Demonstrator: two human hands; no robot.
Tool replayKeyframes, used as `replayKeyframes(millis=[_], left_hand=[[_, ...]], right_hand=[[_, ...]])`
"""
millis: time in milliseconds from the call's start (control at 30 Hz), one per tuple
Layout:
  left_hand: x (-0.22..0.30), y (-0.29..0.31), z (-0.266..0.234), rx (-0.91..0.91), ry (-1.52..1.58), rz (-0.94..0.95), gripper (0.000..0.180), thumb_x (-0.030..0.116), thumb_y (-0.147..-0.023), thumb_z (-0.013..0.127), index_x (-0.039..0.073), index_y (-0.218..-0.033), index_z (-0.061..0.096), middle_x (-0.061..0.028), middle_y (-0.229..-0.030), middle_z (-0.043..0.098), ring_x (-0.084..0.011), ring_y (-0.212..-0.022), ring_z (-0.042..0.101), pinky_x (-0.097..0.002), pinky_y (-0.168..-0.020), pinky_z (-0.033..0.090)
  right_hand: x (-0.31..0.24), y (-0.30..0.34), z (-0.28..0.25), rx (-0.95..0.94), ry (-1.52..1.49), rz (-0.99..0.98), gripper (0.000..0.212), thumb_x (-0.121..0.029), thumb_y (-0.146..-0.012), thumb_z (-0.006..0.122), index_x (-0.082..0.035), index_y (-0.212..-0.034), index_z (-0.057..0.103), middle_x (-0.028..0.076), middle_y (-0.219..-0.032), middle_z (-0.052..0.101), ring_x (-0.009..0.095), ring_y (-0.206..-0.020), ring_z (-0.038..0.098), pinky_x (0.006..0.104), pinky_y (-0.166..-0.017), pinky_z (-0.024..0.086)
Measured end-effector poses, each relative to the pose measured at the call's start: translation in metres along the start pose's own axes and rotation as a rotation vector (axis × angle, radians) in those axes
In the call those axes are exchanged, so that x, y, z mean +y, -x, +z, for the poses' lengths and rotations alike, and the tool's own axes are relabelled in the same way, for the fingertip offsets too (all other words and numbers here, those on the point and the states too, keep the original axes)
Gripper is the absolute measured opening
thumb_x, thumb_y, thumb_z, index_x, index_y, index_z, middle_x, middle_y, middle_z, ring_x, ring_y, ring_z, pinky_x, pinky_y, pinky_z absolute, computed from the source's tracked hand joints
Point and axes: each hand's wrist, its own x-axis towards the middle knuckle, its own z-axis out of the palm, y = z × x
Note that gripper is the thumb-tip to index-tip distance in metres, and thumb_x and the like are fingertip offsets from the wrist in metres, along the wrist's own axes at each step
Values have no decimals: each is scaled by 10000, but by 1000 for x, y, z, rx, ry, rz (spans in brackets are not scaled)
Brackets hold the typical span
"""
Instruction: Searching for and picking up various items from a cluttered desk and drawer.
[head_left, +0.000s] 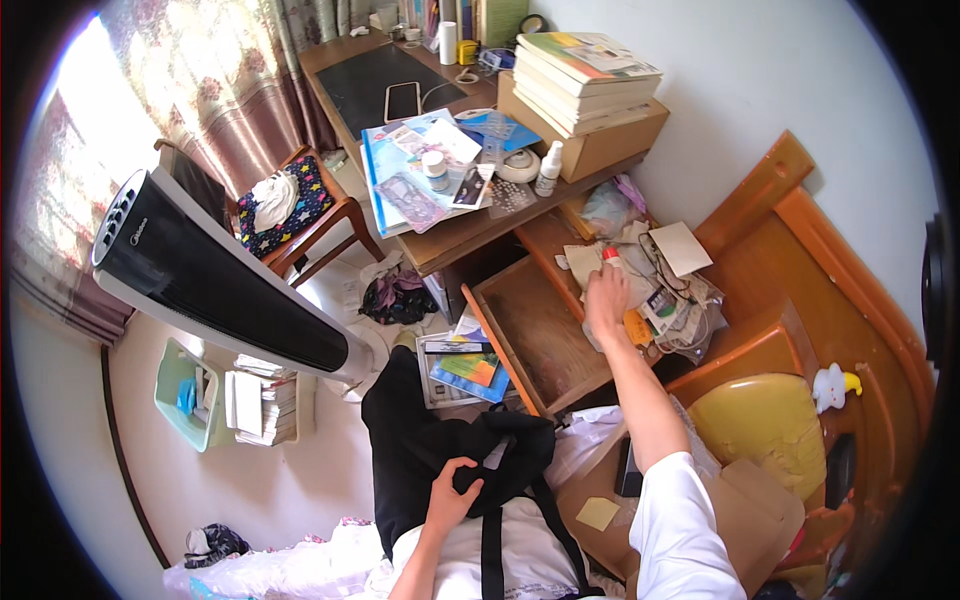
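Observation:
My right hand (606,300) reaches out over a cluttered pile of papers and plastic bags beside the drawer. Its fingers are closed round a small white tube with a red cap (611,254), mostly hidden by the hand. Nearer to me, my left hand (452,497) rests on a black cloth bag (420,470) spread over my lap. Thumb and forefinger curl at the bag's fabric. A pale label shows inside the bag's opening, and its black straps (491,555) run across white cloth. Right of the bag, an empty wooden drawer (540,335) is pulled out.
A desk (440,250) holds papers, bottles, a phone (402,101) and stacked books (585,70). On the left stand a tower fan (240,275), a chair (335,215) and a green bin (190,395). A cardboard box (735,520) and yellow cushion (765,430) lie at right.

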Motion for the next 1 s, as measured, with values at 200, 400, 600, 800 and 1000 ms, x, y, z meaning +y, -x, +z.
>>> replayKeyframes(millis=[200, 400, 600, 800, 1000], left_hand=[[3, -4, -5, 26, 77, -29, 282, -3, -760, 682, 39, -1013, 565, -42, -931, 624, -99, -841, 565, -221, -762, 440], [4, -6, -6, -29, 133, -77, 275, -23, -751, 676, 38, -990, 554, -42, -965, 582, -139, -948, 542, -242, -883, 399], [-1, -4, -6, -22, 107, -72, 274, -27, -753, 670, 42, -990, 551, -42, -965, 579, -138, -951, 539, -241, -886, 396], [0, -3, -6, -32, 112, -97, 272, -20, -756, 669, 42, -992, 549, -42, -965, 578, -141, -956, 538, -243, -886, 396], [1, -6, -4, -34, 113, -72, 276, -11, -756, 673, 44, -997, 550, -44, -968, 580, -145, -954, 544, -245, -890, 398]], right_hand=[[3, -34, -1, 189, -489, 487, 169, -177, -828, 613, -10, -850, 613, 155, -844, 621, 364, -814, 574, 431, -727, 442], [61, -36, 39, 368, -1075, 1079, 280, -183, -851, 595, 74, -961, 583, 211, -909, 645, 319, -826, 625, 412, -774, 459], [44, -47, 9, 361, -989, 935, 279, -181, -867, 594, 70, -986, 567, 199, -943, 641, 303, -860, 621, 399, -785, 460], [47, -54, -3, 465, -1157, 983, 253, -167, -874, 594, 59, -984, 568, 194, -948, 641, 288, -856, 619, 378, -773, 462], [73, -44, 17, 196, -852, 785, 259, -164, -830, 635, 43, -974, 580, 201, -893, 654, 335, -837, 636, 399, -767, 470]])
